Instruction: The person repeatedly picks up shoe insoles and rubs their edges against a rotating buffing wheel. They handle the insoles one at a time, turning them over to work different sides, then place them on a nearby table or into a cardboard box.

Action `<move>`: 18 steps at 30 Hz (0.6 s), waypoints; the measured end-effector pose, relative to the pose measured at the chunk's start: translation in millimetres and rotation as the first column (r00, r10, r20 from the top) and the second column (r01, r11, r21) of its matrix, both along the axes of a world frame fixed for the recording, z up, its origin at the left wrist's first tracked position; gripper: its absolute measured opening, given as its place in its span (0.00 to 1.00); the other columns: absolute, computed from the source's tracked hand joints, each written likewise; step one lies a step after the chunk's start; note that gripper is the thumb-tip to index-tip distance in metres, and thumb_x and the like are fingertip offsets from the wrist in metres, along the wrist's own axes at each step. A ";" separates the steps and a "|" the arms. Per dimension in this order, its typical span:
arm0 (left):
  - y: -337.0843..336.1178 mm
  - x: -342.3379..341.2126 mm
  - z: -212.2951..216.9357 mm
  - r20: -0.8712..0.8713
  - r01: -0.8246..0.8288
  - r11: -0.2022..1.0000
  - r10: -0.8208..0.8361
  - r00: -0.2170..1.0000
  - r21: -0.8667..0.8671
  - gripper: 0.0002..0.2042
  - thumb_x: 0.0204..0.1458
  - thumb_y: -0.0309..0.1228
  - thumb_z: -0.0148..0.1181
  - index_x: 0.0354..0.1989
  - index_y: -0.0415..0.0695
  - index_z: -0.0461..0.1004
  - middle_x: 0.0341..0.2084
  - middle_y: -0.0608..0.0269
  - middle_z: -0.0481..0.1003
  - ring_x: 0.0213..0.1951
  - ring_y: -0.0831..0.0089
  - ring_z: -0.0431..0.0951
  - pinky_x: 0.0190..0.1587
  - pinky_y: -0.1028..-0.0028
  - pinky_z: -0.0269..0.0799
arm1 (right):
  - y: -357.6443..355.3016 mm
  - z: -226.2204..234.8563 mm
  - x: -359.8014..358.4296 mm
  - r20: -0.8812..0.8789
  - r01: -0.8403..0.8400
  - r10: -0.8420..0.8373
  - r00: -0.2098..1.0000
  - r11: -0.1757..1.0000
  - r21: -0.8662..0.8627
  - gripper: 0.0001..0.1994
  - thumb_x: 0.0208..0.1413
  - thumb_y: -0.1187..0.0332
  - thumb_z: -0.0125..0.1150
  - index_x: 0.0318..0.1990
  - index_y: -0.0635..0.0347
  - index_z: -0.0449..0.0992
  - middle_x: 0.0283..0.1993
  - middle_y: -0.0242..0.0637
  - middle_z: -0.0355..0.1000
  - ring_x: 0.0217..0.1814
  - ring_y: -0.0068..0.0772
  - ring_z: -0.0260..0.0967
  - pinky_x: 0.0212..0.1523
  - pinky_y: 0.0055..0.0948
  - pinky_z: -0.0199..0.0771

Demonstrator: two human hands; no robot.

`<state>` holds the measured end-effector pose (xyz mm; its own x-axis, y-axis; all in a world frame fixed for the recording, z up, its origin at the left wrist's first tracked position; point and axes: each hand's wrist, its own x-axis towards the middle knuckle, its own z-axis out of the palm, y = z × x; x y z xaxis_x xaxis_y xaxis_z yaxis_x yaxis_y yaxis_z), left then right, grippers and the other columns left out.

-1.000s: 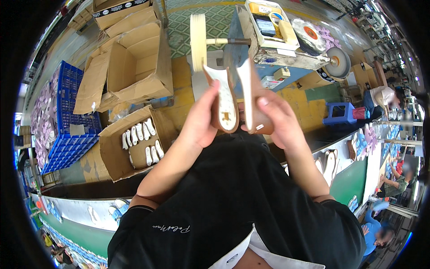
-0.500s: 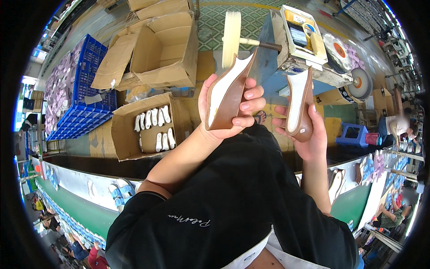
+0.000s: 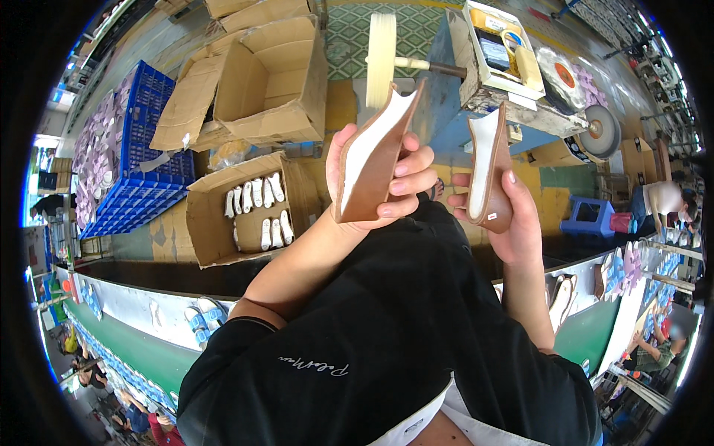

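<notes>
My left hand grips a brown shoe sole with a white inner face, held on edge in front of me. My right hand holds a second brown and white sole upright by its heel end. The two soles are apart, about a hand's width between them. Just beyond them stands a buffing machine with a pale cloth wheel on a shaft. An open cardboard box of several white soles sits to my left on the floor.
A larger empty cardboard box and a blue plastic crate lie at the left. A conveyor line runs along my left side, another at the right with soles on it. Other people work at the right edge. A blue stool stands nearby.
The two soles were held together at the wheel; my hands have pulled them apart, the left one swinging left and the right one right, and my view has shifted left.
</notes>
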<state>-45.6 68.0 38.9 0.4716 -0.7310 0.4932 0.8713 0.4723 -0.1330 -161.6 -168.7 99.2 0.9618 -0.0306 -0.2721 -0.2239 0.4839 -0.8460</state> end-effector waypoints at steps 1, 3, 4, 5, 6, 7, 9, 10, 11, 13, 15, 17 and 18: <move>1.2 1.1 -0.2 0.043 -0.065 0.980 0.058 0.997 0.187 0.41 0.71 0.62 0.51 0.71 0.30 0.71 0.48 0.56 0.69 0.45 0.62 0.71 0.35 0.63 0.82 | 1.4 3.8 0.0 -0.005 0.012 -0.012 1.000 0.999 -0.039 0.29 0.81 0.51 0.58 0.74 0.67 0.69 0.59 0.54 0.83 0.53 0.46 0.89 0.51 0.42 0.93; 2.3 2.3 -2.1 0.151 -0.193 0.822 0.132 0.980 0.536 0.42 0.68 0.66 0.52 0.71 0.34 0.73 0.53 0.55 0.77 0.45 0.62 0.74 0.35 0.61 0.82 | 4.6 10.3 -0.5 0.038 0.033 -0.024 0.999 0.966 -0.258 0.30 0.81 0.51 0.58 0.77 0.66 0.68 0.60 0.51 0.83 0.53 0.41 0.87 0.50 0.38 0.91; -1.6 4.6 -4.4 0.285 -0.341 0.663 0.196 0.938 0.666 0.36 0.71 0.59 0.55 0.71 0.38 0.74 0.62 0.53 0.80 0.52 0.60 0.81 0.48 0.57 0.85 | 6.1 12.9 -1.0 0.054 0.050 -0.032 0.998 0.928 -0.368 0.31 0.81 0.51 0.58 0.78 0.65 0.67 0.60 0.49 0.82 0.52 0.38 0.86 0.49 0.36 0.89; -4.9 2.4 -7.0 0.364 -0.401 0.537 0.180 0.914 0.742 0.33 0.72 0.55 0.56 0.72 0.39 0.74 0.64 0.54 0.80 0.56 0.60 0.82 0.55 0.58 0.83 | 8.8 13.1 0.5 0.097 0.087 -0.052 0.994 0.912 -0.401 0.29 0.80 0.56 0.60 0.78 0.65 0.67 0.57 0.44 0.82 0.48 0.31 0.84 0.48 0.31 0.87; -8.7 0.0 -9.7 0.436 -0.456 0.405 0.148 0.888 0.792 0.30 0.73 0.51 0.58 0.73 0.40 0.74 0.67 0.54 0.80 0.60 0.60 0.84 0.63 0.58 0.82 | 10.6 13.7 1.4 0.129 0.083 -0.029 0.991 0.899 -0.431 0.29 0.80 0.56 0.60 0.78 0.66 0.68 0.59 0.42 0.80 0.48 0.28 0.81 0.46 0.30 0.87; -11.5 -0.4 -12.0 0.372 -0.405 0.386 0.161 0.914 0.829 0.27 0.75 0.45 0.58 0.76 0.42 0.71 0.66 0.56 0.81 0.66 0.64 0.82 0.72 0.59 0.75 | 13.3 10.4 8.3 0.134 0.098 -0.028 0.991 0.827 -0.554 0.29 0.80 0.56 0.61 0.77 0.66 0.68 0.60 0.41 0.79 0.51 0.27 0.80 0.47 0.29 0.86; -20.1 -5.7 -15.9 0.409 -0.456 0.406 0.203 0.890 0.792 0.28 0.77 0.46 0.57 0.78 0.42 0.69 0.67 0.56 0.80 0.68 0.65 0.81 0.72 0.59 0.74 | 20.2 4.6 14.6 0.130 0.084 0.001 0.992 0.752 -0.654 0.28 0.80 0.56 0.61 0.76 0.68 0.68 0.63 0.39 0.75 0.62 0.25 0.75 0.58 0.28 0.82; -22.6 -9.6 -17.0 0.416 -0.469 0.385 0.216 0.883 0.795 0.29 0.77 0.46 0.56 0.79 0.42 0.67 0.68 0.56 0.79 0.69 0.65 0.80 0.73 0.59 0.74 | 24.4 1.3 16.8 0.084 0.063 -0.011 0.996 0.753 -0.655 0.30 0.78 0.57 0.65 0.76 0.70 0.67 0.64 0.44 0.76 0.64 0.30 0.76 0.63 0.33 0.80; -24.4 -12.4 -17.5 0.457 -0.498 0.370 0.199 0.867 0.784 0.29 0.80 0.47 0.54 0.80 0.41 0.64 0.71 0.55 0.76 0.72 0.65 0.77 0.76 0.59 0.70 | 28.5 -2.2 18.7 0.093 0.048 0.023 0.995 0.720 -0.692 0.32 0.75 0.59 0.70 0.76 0.72 0.67 0.66 0.49 0.77 0.66 0.36 0.78 0.68 0.37 0.78; -25.9 -13.7 -17.6 0.427 -0.459 0.385 0.171 0.888 0.801 0.30 0.81 0.47 0.52 0.81 0.40 0.63 0.73 0.55 0.75 0.73 0.65 0.76 0.77 0.59 0.68 | 33.9 -8.0 21.6 0.161 0.072 0.114 0.980 0.553 -0.830 0.39 0.67 0.59 0.79 0.74 0.75 0.66 0.64 0.59 0.80 0.63 0.47 0.84 0.65 0.42 0.81; -24.7 -12.9 -17.3 0.442 -0.468 0.373 0.158 0.883 0.801 0.30 0.82 0.48 0.50 0.81 0.39 0.63 0.73 0.55 0.75 0.74 0.65 0.74 0.78 0.60 0.67 | 35.4 -12.6 21.4 0.187 0.084 0.131 0.974 0.556 -0.827 0.39 0.66 0.60 0.80 0.75 0.75 0.66 0.62 0.58 0.82 0.63 0.47 0.84 0.65 0.42 0.82; -22.5 -9.9 -17.2 0.462 -0.487 0.359 0.157 0.873 0.796 0.29 0.82 0.48 0.50 0.81 0.39 0.64 0.73 0.54 0.75 0.73 0.65 0.76 0.77 0.61 0.69 | 34.8 -17.2 20.5 0.174 0.081 0.091 0.981 0.620 -0.780 0.33 0.69 0.66 0.76 0.74 0.73 0.69 0.56 0.54 0.83 0.58 0.40 0.84 0.60 0.37 0.82; -21.0 -9.1 -17.3 0.470 -0.492 0.356 0.154 0.869 0.794 0.29 0.82 0.48 0.50 0.81 0.39 0.64 0.72 0.54 0.76 0.73 0.65 0.76 0.76 0.61 0.70 | 31.5 -19.0 22.1 0.131 0.066 0.052 0.990 0.649 -0.758 0.31 0.70 0.68 0.75 0.74 0.72 0.70 0.55 0.51 0.83 0.56 0.38 0.83 0.59 0.36 0.82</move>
